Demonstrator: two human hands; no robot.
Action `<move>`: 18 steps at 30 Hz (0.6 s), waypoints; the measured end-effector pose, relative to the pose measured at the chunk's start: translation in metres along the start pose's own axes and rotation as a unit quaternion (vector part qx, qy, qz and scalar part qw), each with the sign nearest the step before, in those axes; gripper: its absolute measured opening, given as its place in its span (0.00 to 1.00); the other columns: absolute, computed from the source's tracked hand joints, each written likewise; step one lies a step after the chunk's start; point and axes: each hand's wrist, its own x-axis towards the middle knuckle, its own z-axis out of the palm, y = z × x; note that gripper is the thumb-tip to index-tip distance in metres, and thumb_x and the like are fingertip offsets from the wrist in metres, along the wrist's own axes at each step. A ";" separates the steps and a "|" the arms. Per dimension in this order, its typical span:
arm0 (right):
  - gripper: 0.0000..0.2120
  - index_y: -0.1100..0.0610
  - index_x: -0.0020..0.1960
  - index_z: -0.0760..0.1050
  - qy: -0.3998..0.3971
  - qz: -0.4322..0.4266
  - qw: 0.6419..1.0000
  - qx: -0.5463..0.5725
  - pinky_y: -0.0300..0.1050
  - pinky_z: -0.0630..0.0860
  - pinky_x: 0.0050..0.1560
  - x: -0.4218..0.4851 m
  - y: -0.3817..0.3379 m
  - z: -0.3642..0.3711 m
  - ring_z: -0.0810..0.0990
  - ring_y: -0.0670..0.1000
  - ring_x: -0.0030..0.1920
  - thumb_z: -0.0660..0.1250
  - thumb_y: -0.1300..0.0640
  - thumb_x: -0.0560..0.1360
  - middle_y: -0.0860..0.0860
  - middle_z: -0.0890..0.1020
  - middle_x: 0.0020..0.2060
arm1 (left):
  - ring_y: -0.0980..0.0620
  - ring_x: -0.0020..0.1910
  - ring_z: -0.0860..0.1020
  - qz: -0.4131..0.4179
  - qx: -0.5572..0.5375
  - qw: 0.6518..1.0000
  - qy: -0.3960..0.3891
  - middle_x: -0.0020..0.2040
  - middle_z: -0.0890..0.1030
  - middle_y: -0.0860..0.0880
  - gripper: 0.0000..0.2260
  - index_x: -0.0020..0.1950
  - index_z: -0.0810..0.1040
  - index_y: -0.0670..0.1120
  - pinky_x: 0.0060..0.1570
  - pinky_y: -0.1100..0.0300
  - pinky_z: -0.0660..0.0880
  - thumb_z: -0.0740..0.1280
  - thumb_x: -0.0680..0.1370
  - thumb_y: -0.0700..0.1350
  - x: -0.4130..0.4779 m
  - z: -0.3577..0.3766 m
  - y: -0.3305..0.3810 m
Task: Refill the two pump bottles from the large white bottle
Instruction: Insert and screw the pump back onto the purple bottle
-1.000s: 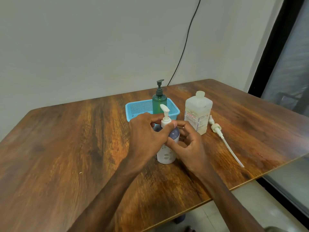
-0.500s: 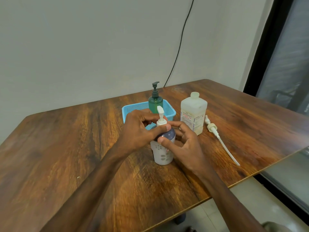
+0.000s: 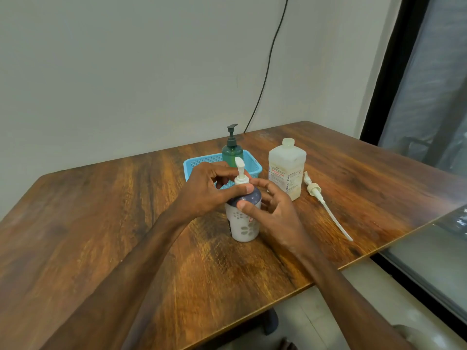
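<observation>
A white pump bottle (image 3: 243, 224) with a purple shoulder and flower print stands upright mid-table. My left hand (image 3: 209, 192) pinches the collar of its white pump (image 3: 240, 170) between thumb and fingers. My right hand (image 3: 271, 213) holds the bottle's shoulder from the right, thumb on the front. A green pump bottle (image 3: 232, 154) stands in a blue basket (image 3: 195, 164) behind. The large white bottle (image 3: 286, 168), uncapped, stands to the right. Its long-tubed pump (image 3: 326, 205) lies on the table beside it.
The wooden table (image 3: 101, 223) has its front edge near me and its right edge by a dark-framed window (image 3: 429, 97). A black cable (image 3: 267, 64) runs down the wall behind the basket.
My left hand's fingers have shifted round the pump collar, and my right hand's fingers have spread a little on the bottle. The bottle has stayed in place.
</observation>
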 end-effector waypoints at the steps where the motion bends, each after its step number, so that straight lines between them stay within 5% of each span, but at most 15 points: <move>1: 0.26 0.49 0.69 0.72 0.001 0.004 1.000 -0.010 0.45 0.82 0.57 -0.001 0.000 0.001 0.83 0.44 0.59 0.77 0.55 0.73 0.41 0.84 0.58 | 0.52 0.40 0.79 0.003 0.001 1.000 0.009 0.46 0.86 0.62 0.12 0.58 0.87 0.57 0.38 0.59 0.72 0.77 0.76 0.57 -0.002 0.001 0.002; 5: 0.29 0.41 0.70 0.70 0.000 0.002 0.997 -0.075 0.45 0.80 0.61 -0.005 -0.001 0.002 0.80 0.37 0.60 0.75 0.45 0.72 0.32 0.80 0.59 | 0.66 0.45 0.81 0.006 0.011 0.999 0.033 0.47 0.83 0.67 0.10 0.58 0.85 0.59 0.42 0.71 0.73 0.77 0.77 0.56 -0.011 0.002 0.010; 10: 0.38 0.33 0.68 0.64 -0.013 0.015 0.978 -0.207 0.39 0.77 0.60 -0.009 -0.007 0.005 0.76 0.36 0.60 0.80 0.37 0.64 0.29 0.75 0.60 | 0.67 0.57 0.79 -0.050 0.009 0.997 0.052 0.59 0.81 0.66 0.14 0.63 0.81 0.63 0.54 0.69 0.77 0.67 0.80 0.64 -0.027 -0.013 -0.008; 13: 0.36 0.37 0.66 0.68 0.006 -0.006 0.965 -0.262 0.41 0.80 0.59 0.002 -0.018 0.007 0.77 0.35 0.57 0.81 0.38 0.63 0.32 0.78 0.57 | 0.60 0.58 0.81 -0.082 -0.018 0.984 0.160 0.62 0.83 0.59 0.18 0.67 0.81 0.53 0.53 0.67 0.77 0.67 0.83 0.60 -0.031 -0.026 -0.031; 18: 0.39 0.46 0.68 0.71 0.012 -0.062 0.945 -0.322 0.43 0.81 0.57 0.039 -0.052 0.020 0.80 0.44 0.59 0.81 0.39 0.62 0.44 0.81 0.63 | 0.78 0.52 0.75 -0.166 -0.034 0.975 0.141 0.64 0.71 0.66 0.29 0.79 0.65 0.54 0.46 0.84 0.70 0.74 0.82 0.50 -0.037 -0.018 -0.065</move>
